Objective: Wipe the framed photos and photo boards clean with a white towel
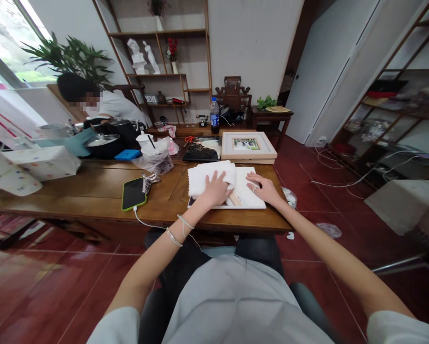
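Observation:
A white cloth point(207, 179) with a zigzag edge lies folded over a flat, mostly white picture panel point(248, 191) at the table's front edge. My left hand point(217, 188) presses on the cloth with its fingers spread. At the right side of the panel rests my right hand point(263, 189), its fingers stretched out over the border and a ring on one finger. Beige and dark patches of the picture show near my left hand; the cloth and hand hide the rest.
Behind the panel are a framed picture point(248, 145), a dark picture point(202, 149), orange scissors point(189, 139) and a cola bottle point(214, 116). A charging phone point(134, 194), a plastic bag point(157, 161) and a blue box point(127, 155) lie leftward. A person point(110, 105) sits at the far left.

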The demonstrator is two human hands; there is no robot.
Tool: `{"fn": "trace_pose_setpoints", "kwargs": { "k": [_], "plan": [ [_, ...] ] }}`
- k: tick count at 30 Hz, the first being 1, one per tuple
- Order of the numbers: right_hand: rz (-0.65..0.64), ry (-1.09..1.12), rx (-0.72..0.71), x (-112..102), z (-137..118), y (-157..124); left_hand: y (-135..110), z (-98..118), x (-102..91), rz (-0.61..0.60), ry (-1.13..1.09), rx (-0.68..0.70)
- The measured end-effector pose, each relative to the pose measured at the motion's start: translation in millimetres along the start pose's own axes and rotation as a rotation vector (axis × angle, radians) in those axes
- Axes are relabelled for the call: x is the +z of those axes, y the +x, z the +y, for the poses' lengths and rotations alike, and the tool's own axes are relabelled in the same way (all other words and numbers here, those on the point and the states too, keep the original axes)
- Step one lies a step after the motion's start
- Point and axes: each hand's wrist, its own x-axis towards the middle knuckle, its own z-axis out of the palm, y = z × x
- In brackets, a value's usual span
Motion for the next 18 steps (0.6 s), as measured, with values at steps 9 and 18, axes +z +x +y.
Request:
{"fn": "trace_pose_setpoints", "kwargs": {
  "k": [9, 18],
  "plan": [
    [0.001, 0.001, 0.002, 1, 2, 0, -36, 33, 3.1, 0.091, 0.133, -0.043],
    [-0.020, 0.092, -0.006, -3, 0, 0, -95, 71, -23.3, -0.052, 0.104, 0.211]
  ]
}}
